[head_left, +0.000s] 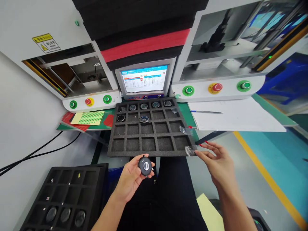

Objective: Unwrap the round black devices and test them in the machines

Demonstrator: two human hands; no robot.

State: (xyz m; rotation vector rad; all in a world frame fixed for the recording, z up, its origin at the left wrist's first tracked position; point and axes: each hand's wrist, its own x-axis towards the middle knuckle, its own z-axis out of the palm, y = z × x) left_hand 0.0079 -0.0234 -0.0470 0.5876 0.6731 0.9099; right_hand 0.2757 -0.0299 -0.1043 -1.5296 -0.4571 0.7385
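Note:
Below the front edge of a black foam tray point(151, 153), my left hand point(131, 178) holds a round black watch body point(145, 166), its back turned up. My right hand point(216, 160) pinches a small clear plastic film point(190, 150) at the tray's front right corner. Two more film pieces cling along the tray's right side, one of them a clear strip point(184, 130). Round watch bodies point(143, 106) fill the tray's back row. In the second row sit a dark one point(121, 118) at the left and one with a lit face point(144, 119) near the middle.
A monitor point(144, 80) stands behind the tray between two machines with green and red buttons point(217, 87). Papers point(235, 115) and a pen point(207, 112) lie right, a green-dot sticker sheet point(88, 118) left. Another foam tray point(72, 183) with watch bodies is lower left.

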